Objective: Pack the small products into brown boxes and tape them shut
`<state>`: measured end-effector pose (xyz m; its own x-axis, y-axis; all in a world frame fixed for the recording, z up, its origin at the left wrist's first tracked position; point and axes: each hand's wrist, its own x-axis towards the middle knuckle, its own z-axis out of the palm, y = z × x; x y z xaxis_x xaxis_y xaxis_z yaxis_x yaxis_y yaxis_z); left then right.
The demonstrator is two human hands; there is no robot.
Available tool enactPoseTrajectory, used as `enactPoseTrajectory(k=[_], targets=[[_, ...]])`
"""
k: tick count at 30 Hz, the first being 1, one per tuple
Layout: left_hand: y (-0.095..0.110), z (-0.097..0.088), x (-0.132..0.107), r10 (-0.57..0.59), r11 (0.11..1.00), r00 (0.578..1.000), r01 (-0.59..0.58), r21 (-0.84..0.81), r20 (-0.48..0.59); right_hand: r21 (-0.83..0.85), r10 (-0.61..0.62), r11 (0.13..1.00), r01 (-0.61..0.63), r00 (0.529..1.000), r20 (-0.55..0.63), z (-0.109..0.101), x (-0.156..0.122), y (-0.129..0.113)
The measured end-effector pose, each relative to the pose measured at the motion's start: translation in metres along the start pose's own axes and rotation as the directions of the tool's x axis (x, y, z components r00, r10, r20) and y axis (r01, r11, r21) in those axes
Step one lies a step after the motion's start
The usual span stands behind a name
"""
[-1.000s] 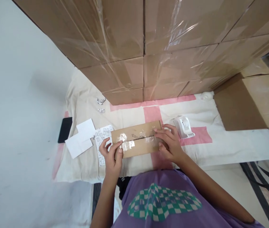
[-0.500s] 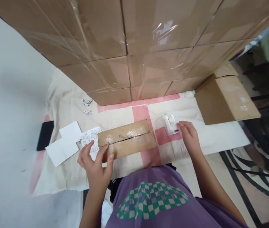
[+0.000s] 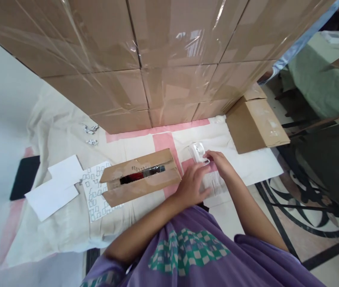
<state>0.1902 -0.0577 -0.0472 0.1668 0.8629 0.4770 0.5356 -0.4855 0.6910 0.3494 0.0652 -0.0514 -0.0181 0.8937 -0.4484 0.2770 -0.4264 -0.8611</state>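
A small brown cardboard box (image 3: 139,178) lies on a cream cloth with pink stripes (image 3: 61,131). Its top flaps stand slightly apart, and something red and dark shows through the gap. No hand touches it. To its right sits a white tape dispenser (image 3: 197,152). My right hand (image 3: 219,162) has its fingers closed on the dispenser's right side. My left hand (image 3: 191,185) reaches across my body and lies just below the dispenser with fingers stretched out, holding nothing.
A tall stack of plastic-wrapped cartons (image 3: 157,59) stands behind the cloth. A lone carton (image 3: 255,123) sits at the right. White papers (image 3: 52,187), a printed sheet (image 3: 94,193), a black phone (image 3: 24,177) and crumpled scraps (image 3: 90,129) lie left. A green-covered table (image 3: 315,71) is far right.
My left hand left the small box and crossed to the right beside the tape dispenser. My right hand closed on the dispenser. The box flaps have sprung apart. The view swung right.
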Motion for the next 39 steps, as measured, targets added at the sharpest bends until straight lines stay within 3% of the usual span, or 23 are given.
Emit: enactPoseTrajectory(k=[3,5,7,15,26,39], targets=[[-0.035,0.049,0.038,-0.221,0.972,0.975,0.223,0.078,-0.038,0.013,0.046,0.999,-0.047,0.999,0.011,-0.004,0.000,-0.003],[-0.054,0.067,0.049,-0.276,0.954,0.961,0.276,0.112,-0.022,0.018,0.063,0.998,-0.063,0.998,0.009,-0.006,-0.001,-0.003],[-0.065,0.073,0.051,-0.266,0.955,0.964,0.266,0.129,-0.016,0.024,0.065,0.998,-0.065,0.998,0.010,-0.008,-0.002,-0.003],[-0.062,0.057,0.051,-0.333,0.923,0.943,0.323,0.211,0.015,0.038,0.078,0.996,-0.079,0.997,0.023,-0.011,-0.004,-0.002],[-0.064,0.060,0.052,-0.369,0.914,0.929,0.356,0.194,0.034,0.055,0.068,0.996,-0.070,0.997,0.043,0.000,-0.006,-0.004],[-0.062,0.057,0.052,-0.358,0.911,0.934,0.348,0.221,0.009,0.029,-0.071,0.997,0.075,0.989,-0.130,0.013,-0.020,-0.007]])
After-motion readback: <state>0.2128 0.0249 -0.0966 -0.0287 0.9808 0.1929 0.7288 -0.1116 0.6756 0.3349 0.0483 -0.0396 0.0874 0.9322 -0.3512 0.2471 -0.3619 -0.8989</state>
